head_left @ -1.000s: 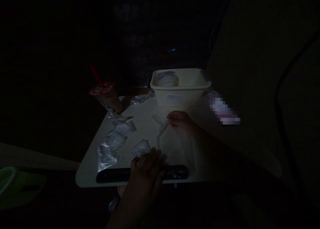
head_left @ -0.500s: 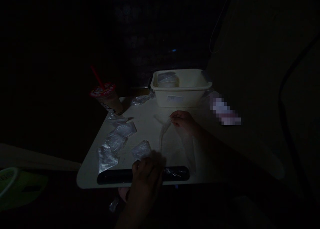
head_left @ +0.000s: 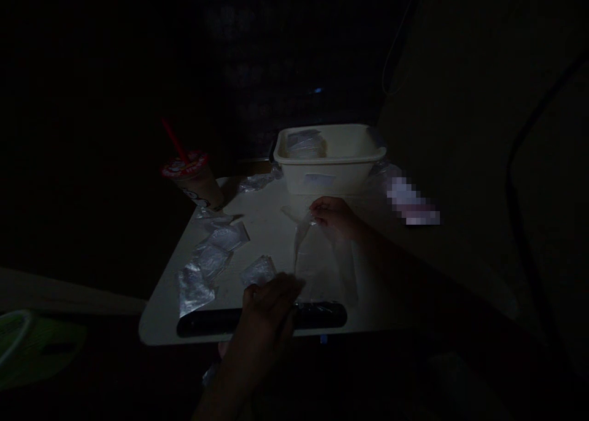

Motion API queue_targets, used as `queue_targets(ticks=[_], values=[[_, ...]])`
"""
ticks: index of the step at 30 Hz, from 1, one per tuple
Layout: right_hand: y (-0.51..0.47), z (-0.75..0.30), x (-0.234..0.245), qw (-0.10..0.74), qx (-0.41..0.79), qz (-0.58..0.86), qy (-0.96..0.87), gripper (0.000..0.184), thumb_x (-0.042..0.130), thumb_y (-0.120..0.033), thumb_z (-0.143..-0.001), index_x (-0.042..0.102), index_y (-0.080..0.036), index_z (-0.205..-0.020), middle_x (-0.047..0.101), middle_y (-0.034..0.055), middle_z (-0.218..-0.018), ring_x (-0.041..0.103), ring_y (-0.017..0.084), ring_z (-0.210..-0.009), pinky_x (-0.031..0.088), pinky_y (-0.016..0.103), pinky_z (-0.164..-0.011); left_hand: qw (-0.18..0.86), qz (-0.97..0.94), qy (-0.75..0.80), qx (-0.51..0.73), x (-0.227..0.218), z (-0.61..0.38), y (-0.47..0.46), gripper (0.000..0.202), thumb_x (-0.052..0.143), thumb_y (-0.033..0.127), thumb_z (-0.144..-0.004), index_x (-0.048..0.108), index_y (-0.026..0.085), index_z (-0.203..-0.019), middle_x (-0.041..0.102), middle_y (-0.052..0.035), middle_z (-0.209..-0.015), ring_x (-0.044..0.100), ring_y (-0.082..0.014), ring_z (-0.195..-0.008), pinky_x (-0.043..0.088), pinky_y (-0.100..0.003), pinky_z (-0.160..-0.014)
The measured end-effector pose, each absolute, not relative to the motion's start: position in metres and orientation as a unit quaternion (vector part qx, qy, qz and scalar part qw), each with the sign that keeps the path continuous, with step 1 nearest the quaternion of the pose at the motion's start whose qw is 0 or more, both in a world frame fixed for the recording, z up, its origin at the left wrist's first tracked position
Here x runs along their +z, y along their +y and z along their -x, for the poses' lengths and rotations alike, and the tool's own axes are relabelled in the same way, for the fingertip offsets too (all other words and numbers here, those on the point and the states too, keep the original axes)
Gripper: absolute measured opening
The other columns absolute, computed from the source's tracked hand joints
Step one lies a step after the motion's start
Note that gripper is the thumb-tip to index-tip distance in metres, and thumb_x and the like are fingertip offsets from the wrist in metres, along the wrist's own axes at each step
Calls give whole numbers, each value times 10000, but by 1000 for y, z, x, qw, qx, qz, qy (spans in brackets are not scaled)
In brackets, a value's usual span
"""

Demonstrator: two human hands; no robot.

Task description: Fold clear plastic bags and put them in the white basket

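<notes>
A clear plastic bag (head_left: 317, 264) lies on the small white table (head_left: 267, 218), its see-through outline faint in the dim light. My right hand (head_left: 334, 214) pinches the bag's far end between closed fingertips. My left hand (head_left: 271, 301) is above the dark strip (head_left: 211, 321) at the table's near edge, fingers stretched toward the bag's near left corner. Those fingertips are slightly blurred, and contact with the bag is unclear. Just beyond that hand lies a small folded plastic packet (head_left: 259, 269). More folded clear packets (head_left: 214, 258) overlap along the table's left side.
At the back stands a cream plastic tub (head_left: 329, 177) with packets (head_left: 304, 143) inside. A lidded drink cup (head_left: 197, 188) with a red straw is at the back left. Crumpled plastic (head_left: 255, 183) lies between them. A green basket (head_left: 41, 347) is at the lower left.
My left hand's fingers have stretched out and shifted slightly up and to the right. My right hand keeps its pinch on the bag. The whole view has shifted slightly.
</notes>
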State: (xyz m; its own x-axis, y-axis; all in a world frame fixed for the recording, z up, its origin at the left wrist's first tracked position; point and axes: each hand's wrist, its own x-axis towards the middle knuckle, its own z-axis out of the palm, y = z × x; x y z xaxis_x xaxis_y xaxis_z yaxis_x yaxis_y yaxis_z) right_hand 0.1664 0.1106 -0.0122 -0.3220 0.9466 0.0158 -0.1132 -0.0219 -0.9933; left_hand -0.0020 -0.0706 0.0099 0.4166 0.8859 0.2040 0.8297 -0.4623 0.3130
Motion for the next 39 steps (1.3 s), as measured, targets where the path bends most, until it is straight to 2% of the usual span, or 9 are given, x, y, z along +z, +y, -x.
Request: queue_targets(ticks=[7, 14, 19, 23, 28, 35, 39], values=[[120, -168, -13, 447, 583, 401, -547, 129, 564, -211, -526, 527, -138, -626, 469, -61, -411, 407, 45, -359, 279, 171, -351, 70, -830, 517, 200, 5, -4, -67, 353, 434, 164, -757, 453, 195, -1108, 547, -76, -1085, 450, -203, -1037, 309, -377, -798], [124, -169, -17, 457, 592, 395, -534, 128, 581, -200, -524, 525, -139, -622, 473, -59, -409, 411, 50, -363, 287, 175, -359, 5, -835, 491, 249, -4, -5, -59, 277, 397, 129, -776, 502, 161, -1030, 575, -84, -1030, 489, -190, -984, 351, -349, -761], [123, -168, -16, 461, 578, 399, -542, 105, 569, -198, -533, 521, -141, -607, 457, -61, -392, 393, 47, -352, 271, 174, -348, -22, -813, 527, 245, -5, -6, -59, 221, 397, 157, -777, 500, 136, -971, 612, -94, -899, 562, -183, -754, 415, -317, -650], [120, -168, -12, 464, 579, 401, -538, 108, 563, -200, -520, 516, -141, -597, 462, -59, -390, 382, 42, -345, 263, 170, -344, 29, -755, 602, 257, -1, -13, -61, 160, 382, 177, -778, 495, 157, -891, 613, -46, -706, 567, -153, -592, 421, -245, -519], [119, -167, -11, 461, 580, 409, -532, 111, 563, -188, -507, 513, -140, -594, 465, -63, -386, 394, 44, -347, 279, 166, -346, 83, -698, 648, 295, 2, -21, -59, 157, 429, 205, -751, 471, 187, -901, 601, -19, -738, 585, -143, -634, 431, -218, -513], [122, -167, -14, 464, 585, 393, -536, 93, 544, -177, -513, 518, -145, -595, 462, -70, -394, 386, 37, -349, 273, 162, -347, 67, -698, 635, 326, 2, -24, -60, 149, 404, 161, -738, 475, 179, -868, 565, -31, -759, 568, -140, -676, 450, -239, -571], [123, -168, -15, 467, 591, 385, -533, 93, 542, -165, -512, 522, -144, -601, 475, -65, -414, 406, 39, -365, 291, 162, -360, 58, -717, 614, 325, 1, -22, -67, 159, 392, 170, -760, 469, 189, -898, 559, -23, -757, 564, -131, -660, 446, -226, -553]])
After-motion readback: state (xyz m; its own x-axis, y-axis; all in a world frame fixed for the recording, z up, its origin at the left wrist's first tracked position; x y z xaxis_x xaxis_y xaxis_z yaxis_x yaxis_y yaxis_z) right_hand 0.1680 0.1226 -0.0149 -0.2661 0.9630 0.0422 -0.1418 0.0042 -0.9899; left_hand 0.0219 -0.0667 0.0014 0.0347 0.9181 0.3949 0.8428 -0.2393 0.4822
